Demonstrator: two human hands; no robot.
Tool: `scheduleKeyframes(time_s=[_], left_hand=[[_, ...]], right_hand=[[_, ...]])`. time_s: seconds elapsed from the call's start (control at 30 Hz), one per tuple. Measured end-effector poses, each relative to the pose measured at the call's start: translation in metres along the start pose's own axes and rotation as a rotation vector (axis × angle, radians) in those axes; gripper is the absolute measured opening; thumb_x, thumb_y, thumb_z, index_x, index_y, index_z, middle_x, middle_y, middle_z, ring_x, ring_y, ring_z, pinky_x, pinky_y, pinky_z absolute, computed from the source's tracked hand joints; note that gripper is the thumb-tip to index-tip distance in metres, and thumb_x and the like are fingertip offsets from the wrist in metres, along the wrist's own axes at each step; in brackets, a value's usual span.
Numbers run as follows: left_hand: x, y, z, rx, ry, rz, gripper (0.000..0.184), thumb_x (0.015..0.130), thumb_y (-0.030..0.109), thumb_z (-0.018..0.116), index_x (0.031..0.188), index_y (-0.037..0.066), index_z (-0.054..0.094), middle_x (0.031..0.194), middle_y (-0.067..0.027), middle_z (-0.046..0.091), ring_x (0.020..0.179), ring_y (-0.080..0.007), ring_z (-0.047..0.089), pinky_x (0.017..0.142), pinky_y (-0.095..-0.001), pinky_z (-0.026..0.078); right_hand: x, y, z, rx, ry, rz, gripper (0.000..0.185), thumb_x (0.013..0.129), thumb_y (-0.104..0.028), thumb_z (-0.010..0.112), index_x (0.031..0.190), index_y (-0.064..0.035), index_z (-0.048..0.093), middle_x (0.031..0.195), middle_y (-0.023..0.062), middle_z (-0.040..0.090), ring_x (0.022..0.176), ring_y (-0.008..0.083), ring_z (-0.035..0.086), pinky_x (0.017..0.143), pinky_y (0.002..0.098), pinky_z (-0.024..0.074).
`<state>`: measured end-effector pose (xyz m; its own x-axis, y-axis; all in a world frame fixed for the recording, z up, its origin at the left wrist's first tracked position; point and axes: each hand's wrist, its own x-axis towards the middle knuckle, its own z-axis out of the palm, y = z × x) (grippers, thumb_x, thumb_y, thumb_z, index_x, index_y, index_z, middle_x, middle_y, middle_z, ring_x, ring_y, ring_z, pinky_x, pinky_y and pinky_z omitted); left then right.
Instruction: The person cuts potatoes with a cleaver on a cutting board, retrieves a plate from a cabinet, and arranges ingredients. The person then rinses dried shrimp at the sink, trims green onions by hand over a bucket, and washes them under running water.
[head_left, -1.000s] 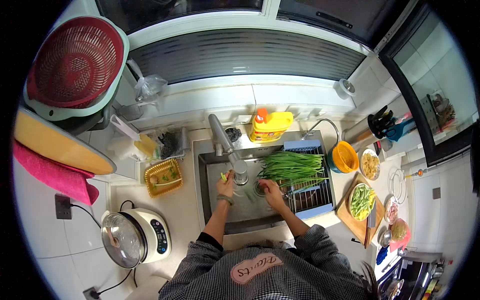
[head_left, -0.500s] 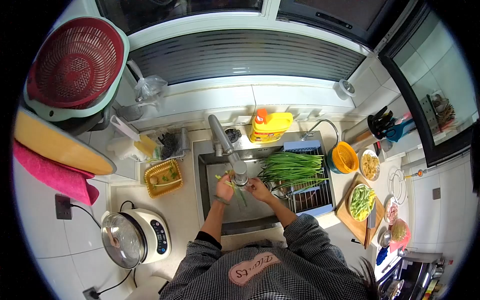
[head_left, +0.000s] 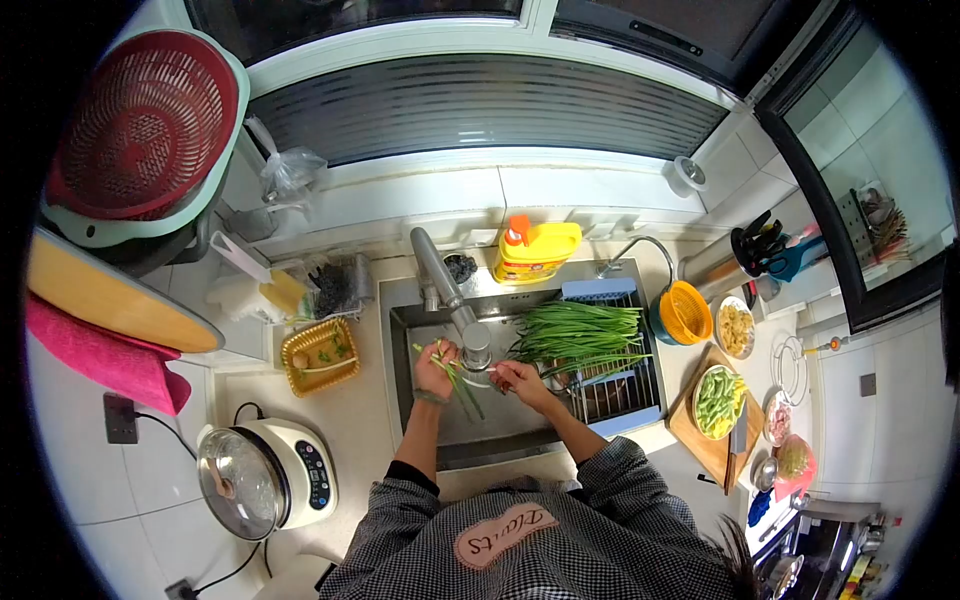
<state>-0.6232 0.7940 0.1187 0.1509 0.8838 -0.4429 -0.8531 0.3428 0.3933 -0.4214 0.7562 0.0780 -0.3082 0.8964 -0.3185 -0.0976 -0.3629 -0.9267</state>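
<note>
My left hand (head_left: 436,368) is closed around a few scallions (head_left: 466,393), thin green stalks with pale ends, over the sink (head_left: 490,433). Their pale ends poke out at the upper left, while the green leaves hang down to the right. My right hand (head_left: 517,381) is pinched together just right of the faucet head (head_left: 476,345); what its fingertips hold is too small to make out. A large bunch of long green leaves (head_left: 580,330) lies on the drying rack (head_left: 640,385) across the sink's right side.
A yellow bottle (head_left: 535,252) stands behind the sink. Left are a small yellow basket (head_left: 318,380) and an electric pot (head_left: 285,475). To the right are an orange strainer (head_left: 684,312), a cutting board (head_left: 690,430) with a bowl of cut vegetables (head_left: 718,402), and a knife (head_left: 738,435).
My left hand has shifted slightly left, and the scallions in it have tilted further sideways. My right hand stays close to the faucet. The whole view has moved a little.
</note>
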Motion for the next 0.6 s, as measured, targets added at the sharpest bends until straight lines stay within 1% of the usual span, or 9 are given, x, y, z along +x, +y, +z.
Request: scheduleKeyframes(time_s=[0.07, 0.17, 0.23, 0.27, 0.33, 0.37, 0.43, 0.53, 0.6], left_hand=[[0.002, -0.001, 0.0, -0.021, 0.022, -0.003, 0.018, 0.084, 0.022, 0.044, 0.072, 0.009, 0.045, 0.063, -0.0003, 0.041, 0.062, -0.0138, 0.039, 0.062, -0.0262, 0.033], [0.006, -0.003, 0.0, -0.01, 0.07, -0.003, 0.02, 0.085, 0.023, 0.043, 0.072, 0.009, 0.046, 0.06, 0.0003, 0.039, 0.06, -0.0135, 0.037, 0.061, -0.0255, 0.033], [0.007, -0.004, -0.001, -0.073, 0.089, -0.014, 0.019, 0.085, 0.022, 0.044, 0.073, 0.008, 0.047, 0.059, 0.0006, 0.039, 0.059, -0.0131, 0.037, 0.06, -0.0253, 0.033], [0.009, -0.005, 0.0, -0.074, 0.088, -0.013, 0.019, 0.085, 0.022, 0.044, 0.073, 0.008, 0.047, 0.059, 0.0006, 0.039, 0.059, -0.0131, 0.037, 0.06, -0.0253, 0.033], [0.012, -0.006, 0.0, -0.077, 0.139, -0.002, 0.018, 0.084, 0.021, 0.044, 0.072, 0.008, 0.047, 0.059, 0.0006, 0.039, 0.059, -0.0131, 0.038, 0.059, -0.0257, 0.033], [0.014, -0.007, -0.001, -0.077, 0.139, -0.002, 0.018, 0.084, 0.021, 0.044, 0.072, 0.008, 0.047, 0.059, 0.0006, 0.039, 0.059, -0.0131, 0.038, 0.059, -0.0257, 0.033], [0.014, -0.007, -0.003, -0.126, 0.031, -0.013, 0.018, 0.085, 0.019, 0.044, 0.072, 0.008, 0.047, 0.059, 0.0007, 0.039, 0.058, -0.0128, 0.037, 0.058, -0.0256, 0.033], [0.013, -0.008, -0.005, -0.045, 0.036, 0.019, 0.019, 0.087, 0.019, 0.042, 0.072, 0.008, 0.047, 0.059, 0.0008, 0.039, 0.058, -0.0124, 0.037, 0.059, -0.0242, 0.033], [0.013, -0.01, -0.005, -0.038, 0.042, 0.015, 0.019, 0.087, 0.019, 0.041, 0.072, 0.009, 0.047, 0.059, 0.0012, 0.039, 0.057, -0.0118, 0.038, 0.058, -0.0236, 0.034]], right_hand=[[0.001, 0.004, -0.002, 0.029, -0.018, -0.007, 0.029, 0.095, -0.028, 0.05, 0.101, -0.0015, 0.061, 0.083, 0.0033, 0.061, 0.07, 0.0097, 0.054, 0.062, 0.0241, 0.0437], [0.001, 0.004, -0.004, 0.107, -0.034, 0.106, 0.03, 0.096, -0.028, 0.048, 0.097, -0.0014, 0.06, 0.082, 0.0026, 0.061, 0.071, 0.0095, 0.054, 0.063, 0.0242, 0.0432], [-0.001, -0.002, -0.001, -0.026, -0.04, -0.023, 0.024, 0.095, -0.023, 0.05, 0.096, -0.0002, 0.059, 0.081, 0.0025, 0.061, 0.069, 0.0084, 0.053, 0.061, 0.0231, 0.0424], [-0.004, -0.007, 0.003, -0.027, -0.041, -0.023, 0.024, 0.095, -0.023, 0.05, 0.096, -0.0002, 0.059, 0.081, 0.0025, 0.061, 0.069, 0.0084, 0.053, 0.061, 0.0231, 0.0424], [-0.007, -0.012, 0.011, -0.201, 0.054, -0.078, 0.02, 0.093, -0.019, 0.054, 0.096, -0.0007, 0.06, 0.081, 0.0024, 0.061, 0.068, 0.0081, 0.054, 0.062, 0.0243, 0.0449], [-0.007, -0.012, 0.01, -0.201, 0.054, -0.079, 0.02, 0.093, -0.019, 0.054, 0.096, -0.0007, 0.06, 0.081, 0.0024, 0.061, 0.068, 0.0081, 0.054, 0.062, 0.0243, 0.0449], [-0.006, -0.012, 0.011, -0.16, 0.05, -0.195, 0.016, 0.091, -0.014, 0.054, 0.098, 0.0001, 0.059, 0.081, 0.0033, 0.062, 0.067, 0.0074, 0.054, 0.062, 0.0239, 0.0456], [-0.006, -0.014, 0.01, -0.241, 0.036, -0.263, 0.017, 0.092, -0.012, 0.05, 0.096, 0.0013, 0.06, 0.077, 0.0038, 0.062, 0.063, 0.0078, 0.053, 0.058, 0.0241, 0.045], [-0.007, -0.014, 0.01, -0.247, 0.044, -0.222, 0.018, 0.092, -0.011, 0.048, 0.096, 0.0019, 0.06, 0.077, 0.0043, 0.062, 0.061, 0.0081, 0.053, 0.056, 0.0241, 0.0446]])
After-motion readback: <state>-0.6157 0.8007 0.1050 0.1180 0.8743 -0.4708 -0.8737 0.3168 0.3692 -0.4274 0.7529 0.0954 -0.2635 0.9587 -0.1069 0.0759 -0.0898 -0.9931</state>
